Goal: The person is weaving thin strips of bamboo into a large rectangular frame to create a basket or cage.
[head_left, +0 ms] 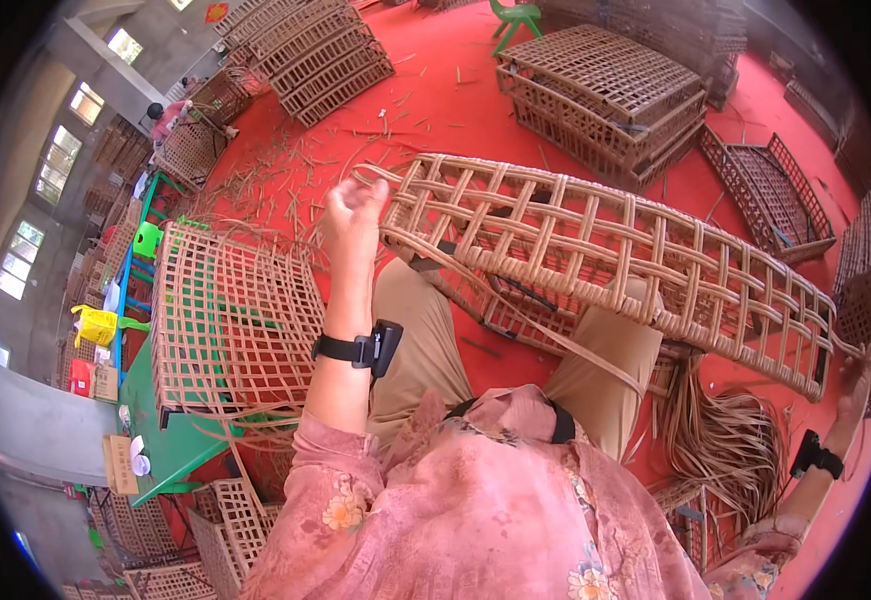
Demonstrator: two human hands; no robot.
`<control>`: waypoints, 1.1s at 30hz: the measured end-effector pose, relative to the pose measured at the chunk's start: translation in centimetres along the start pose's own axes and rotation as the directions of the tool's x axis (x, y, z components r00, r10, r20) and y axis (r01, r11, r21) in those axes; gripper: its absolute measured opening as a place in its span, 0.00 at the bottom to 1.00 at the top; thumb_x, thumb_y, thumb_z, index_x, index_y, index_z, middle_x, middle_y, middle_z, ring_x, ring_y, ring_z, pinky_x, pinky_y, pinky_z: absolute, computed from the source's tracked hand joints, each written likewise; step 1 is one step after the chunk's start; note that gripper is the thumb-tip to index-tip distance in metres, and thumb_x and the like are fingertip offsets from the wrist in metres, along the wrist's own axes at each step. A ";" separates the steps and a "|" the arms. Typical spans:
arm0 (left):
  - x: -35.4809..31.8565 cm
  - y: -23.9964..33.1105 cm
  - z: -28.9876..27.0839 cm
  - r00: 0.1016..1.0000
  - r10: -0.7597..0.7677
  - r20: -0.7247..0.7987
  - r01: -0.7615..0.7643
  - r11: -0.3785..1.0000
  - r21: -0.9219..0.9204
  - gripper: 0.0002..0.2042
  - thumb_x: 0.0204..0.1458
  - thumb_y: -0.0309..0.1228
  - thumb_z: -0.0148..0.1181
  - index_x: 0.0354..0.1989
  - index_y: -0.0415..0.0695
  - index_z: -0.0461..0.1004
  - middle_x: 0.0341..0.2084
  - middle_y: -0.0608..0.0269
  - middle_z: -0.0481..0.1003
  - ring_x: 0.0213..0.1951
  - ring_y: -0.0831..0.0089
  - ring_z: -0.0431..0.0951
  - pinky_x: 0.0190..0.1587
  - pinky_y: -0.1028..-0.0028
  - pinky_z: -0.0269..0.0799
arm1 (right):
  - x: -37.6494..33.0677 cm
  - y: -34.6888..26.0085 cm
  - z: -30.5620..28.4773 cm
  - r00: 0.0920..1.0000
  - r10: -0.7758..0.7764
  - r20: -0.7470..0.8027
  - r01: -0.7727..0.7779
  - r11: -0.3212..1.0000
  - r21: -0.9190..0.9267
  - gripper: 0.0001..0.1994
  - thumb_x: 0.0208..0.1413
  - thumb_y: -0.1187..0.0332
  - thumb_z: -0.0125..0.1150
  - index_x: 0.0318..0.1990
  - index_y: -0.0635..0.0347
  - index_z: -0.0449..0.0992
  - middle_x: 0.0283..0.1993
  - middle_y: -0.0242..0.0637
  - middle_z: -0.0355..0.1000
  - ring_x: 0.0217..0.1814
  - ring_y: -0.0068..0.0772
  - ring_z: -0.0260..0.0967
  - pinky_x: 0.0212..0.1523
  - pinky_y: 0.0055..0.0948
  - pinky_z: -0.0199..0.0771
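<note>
A long, openwork woven wicker panel (pixel 595 235) lies tilted across my lap, its brown strands crossing in a grid with a thick wrapped edge. At its left end my left hand (pixel 353 212) is raised, fingers bent together around a thin wicker strip (pixel 373 172) that loops out of the corner. A long loose strand (pixel 565 345) runs from the weave over my thighs. By the panel's far right end is my right hand (pixel 854 385), its fingers stretched upward near a projecting strand; whether it touches the panel is hard to see at the rim.
A woven panel (pixel 235 315) leans over a green table (pixel 180 450) on my left. A bundle of loose strips (pixel 725 440) lies by my right leg. Stacked wicker baskets (pixel 605 90) stand ahead on the red floor (pixel 435 85), where scraps are scattered. Another person (pixel 167 120) sits far left.
</note>
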State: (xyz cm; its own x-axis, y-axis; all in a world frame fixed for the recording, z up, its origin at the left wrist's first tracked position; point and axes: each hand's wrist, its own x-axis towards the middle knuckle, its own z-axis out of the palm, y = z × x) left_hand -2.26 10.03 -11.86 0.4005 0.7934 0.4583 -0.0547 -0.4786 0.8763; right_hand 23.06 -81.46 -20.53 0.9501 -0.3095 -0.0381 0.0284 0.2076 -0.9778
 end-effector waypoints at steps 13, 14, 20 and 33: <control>3.8 -2.5 0.1 0.933 0.000 0.361 0.021 0.998 -0.053 0.05 0.54 0.22 0.57 0.36 0.35 0.77 0.29 0.61 0.79 0.29 0.77 0.79 0.34 0.76 0.76 | -12.7 -1.2 15.3 0.968 -0.015 0.252 0.046 0.992 -0.118 0.17 0.64 0.61 0.55 0.54 0.63 0.73 0.51 0.35 0.74 0.53 0.24 0.70 0.56 0.24 0.69; 3.9 -2.5 0.5 0.940 0.047 0.337 -0.043 0.999 -0.018 0.05 0.53 0.22 0.57 0.35 0.33 0.77 0.26 0.60 0.79 0.27 0.76 0.79 0.32 0.75 0.76 | -12.8 -1.1 15.2 0.969 -0.015 0.248 0.046 0.992 -0.121 0.17 0.64 0.61 0.55 0.54 0.63 0.73 0.51 0.35 0.74 0.53 0.24 0.70 0.56 0.24 0.69; 5.0 -4.2 2.0 0.950 -0.146 0.276 0.220 0.939 -0.263 0.04 0.54 0.23 0.59 0.34 0.34 0.77 0.25 0.61 0.78 0.27 0.79 0.78 0.31 0.76 0.76 | -12.8 -0.5 16.6 0.981 0.017 0.195 -0.020 1.000 0.013 0.15 0.62 0.64 0.58 0.50 0.63 0.75 0.47 0.36 0.75 0.49 0.25 0.72 0.51 0.24 0.72; 4.4 -2.4 1.4 0.906 0.155 0.394 -0.165 0.986 -0.010 0.04 0.56 0.23 0.59 0.36 0.38 0.79 0.28 0.66 0.80 0.30 0.83 0.77 0.34 0.80 0.74 | -3.8 -1.9 6.0 0.956 -0.146 -0.254 0.134 0.989 -0.064 0.10 0.56 0.61 0.66 0.40 0.56 0.80 0.32 0.25 0.74 0.32 0.15 0.68 0.34 0.15 0.66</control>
State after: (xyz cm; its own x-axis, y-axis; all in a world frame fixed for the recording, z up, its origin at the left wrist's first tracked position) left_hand 0.97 14.17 -12.18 0.7144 0.4968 0.4928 -0.1286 -0.5990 0.7903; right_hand 21.23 -75.13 -17.33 0.8253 -0.5621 0.0542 0.1357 0.1042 -0.9853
